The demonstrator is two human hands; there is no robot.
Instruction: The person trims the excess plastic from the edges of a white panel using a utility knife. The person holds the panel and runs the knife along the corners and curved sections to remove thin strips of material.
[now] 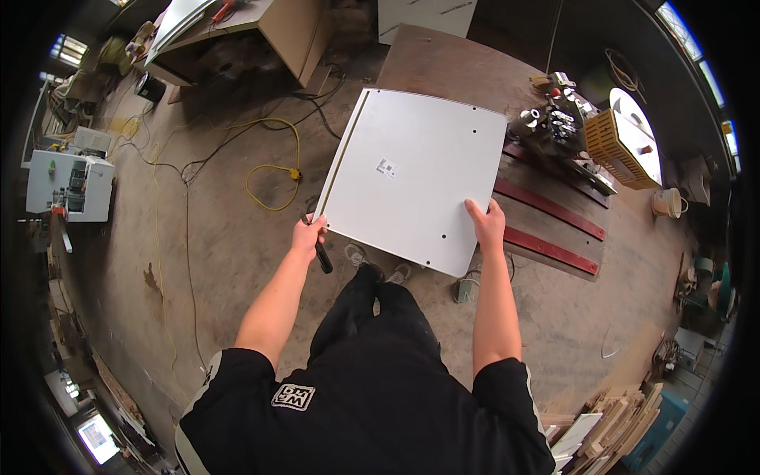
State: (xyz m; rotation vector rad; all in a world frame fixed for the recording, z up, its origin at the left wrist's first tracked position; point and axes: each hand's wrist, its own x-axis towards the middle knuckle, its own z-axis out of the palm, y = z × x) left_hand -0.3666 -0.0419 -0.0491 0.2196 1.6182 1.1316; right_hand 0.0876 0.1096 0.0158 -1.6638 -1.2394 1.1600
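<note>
A white board (419,186) is held out in front of me, tilted a little. It has a dark groove along its left edge, several small drilled holes and a printed label (387,169). My left hand (309,235) grips its near left corner. In the same hand is a black stick-like tool (324,258), whose kind I cannot make out. At the board's right edge, my right hand (488,223) is closed on it, thumb on the upper face. The fingers under the board are partly hidden.
Right of the board, red bars (546,207) lie near a drilling machine (558,119) and a yellow basket (613,146). A yellow cord (297,150) and dark cables run across the floor at left. A workbench (277,43) stands ahead; a bucket (467,289) is by my feet.
</note>
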